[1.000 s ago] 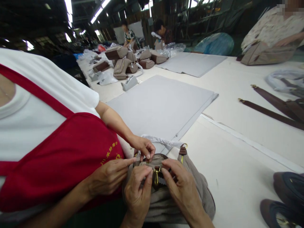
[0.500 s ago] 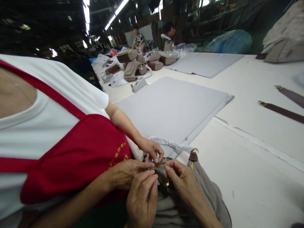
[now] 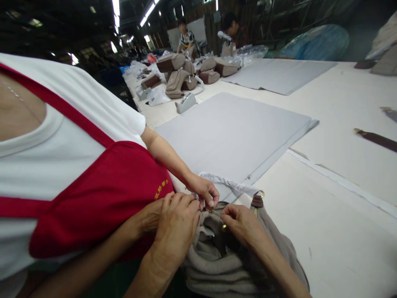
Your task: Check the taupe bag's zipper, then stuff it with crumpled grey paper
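A grey-brown ribbed bag point(image 3: 214, 265) sits at the table's near edge, its mouth open and pale lining showing. My left hand point(image 3: 173, 231) curls over the bag's left rim, fingers bent; its fingertips are hidden. It overlaps a co-worker's forearm and covers that person's hand. My right hand point(image 3: 243, 223) pinches the far right of the bag's opening, near a gold-coloured metal fitting point(image 3: 224, 227). Between my hands, the co-worker's other hand point(image 3: 206, 192) pinches at the far rim beside another small gold-coloured piece. A brown zip end tab point(image 3: 257, 201) with a ring stands at the right.
The co-worker in a red apron point(image 3: 102, 198) stands close on the left. Grey sheets point(image 3: 235, 132) lie on the white table point(image 3: 344, 198). Farther back are a tape dispenser point(image 3: 186, 103), piled bags point(image 3: 176, 82) and two people. A brown strap point(image 3: 378, 138) lies at right.
My left hand has moved left and up from the bag's mouth onto its left rim, covering the co-worker's nearer hand. More lining shows. My right hand stays pinched at the opening.
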Tool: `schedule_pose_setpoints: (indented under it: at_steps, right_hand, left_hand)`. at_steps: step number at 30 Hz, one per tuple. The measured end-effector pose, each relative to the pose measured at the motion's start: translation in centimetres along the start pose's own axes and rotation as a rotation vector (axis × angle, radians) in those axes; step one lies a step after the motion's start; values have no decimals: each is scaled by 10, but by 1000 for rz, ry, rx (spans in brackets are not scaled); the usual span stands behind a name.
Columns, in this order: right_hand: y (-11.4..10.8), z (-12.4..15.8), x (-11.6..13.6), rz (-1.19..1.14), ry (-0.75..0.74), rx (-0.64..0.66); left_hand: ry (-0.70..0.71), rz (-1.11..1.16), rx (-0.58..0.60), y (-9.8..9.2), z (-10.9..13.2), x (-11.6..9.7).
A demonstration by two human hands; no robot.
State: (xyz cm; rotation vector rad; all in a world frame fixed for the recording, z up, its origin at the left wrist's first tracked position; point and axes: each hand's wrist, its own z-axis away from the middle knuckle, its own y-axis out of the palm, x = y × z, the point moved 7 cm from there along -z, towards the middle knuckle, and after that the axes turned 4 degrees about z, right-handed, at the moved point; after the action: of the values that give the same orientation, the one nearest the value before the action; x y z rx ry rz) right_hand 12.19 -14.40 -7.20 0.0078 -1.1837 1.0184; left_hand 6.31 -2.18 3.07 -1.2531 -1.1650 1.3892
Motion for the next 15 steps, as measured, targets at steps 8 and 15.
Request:
schedule_pose_setpoints:
  at_steps: [8,15]
  right_hand:
    - [3,-2,-4,-56,-41,-5]
    - [9,6,-14,-156,-34,-32]
  left_hand:
    - [-179,181,80,49,-3,-8]
    - [-177,593,-27,66,-5,5]
